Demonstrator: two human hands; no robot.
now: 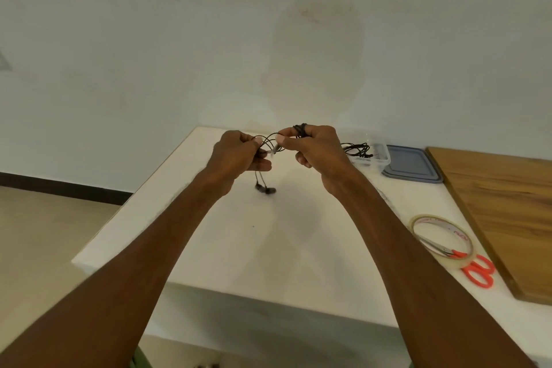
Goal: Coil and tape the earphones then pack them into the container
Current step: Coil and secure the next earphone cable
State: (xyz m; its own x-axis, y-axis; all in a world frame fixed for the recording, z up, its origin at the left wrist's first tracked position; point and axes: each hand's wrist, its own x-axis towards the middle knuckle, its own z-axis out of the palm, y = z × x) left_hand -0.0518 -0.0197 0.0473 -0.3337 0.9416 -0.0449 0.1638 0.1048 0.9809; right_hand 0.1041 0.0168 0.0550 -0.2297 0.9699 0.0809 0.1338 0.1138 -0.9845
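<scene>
Black wired earphones hang between both hands above the white table. My left hand pinches loops of the cord, and the two earbuds dangle below it. My right hand has cord wound around its fingers and pinches the plug end. A clear plastic container stands at the far right of the table with another black earphone cord in it. A roll of clear tape lies at the right, near my right forearm.
A grey-blue lid lies beside the container. Orange-handled scissors rest partly inside the tape roll. A wooden board covers the table's right side. The table's left edge drops to the floor.
</scene>
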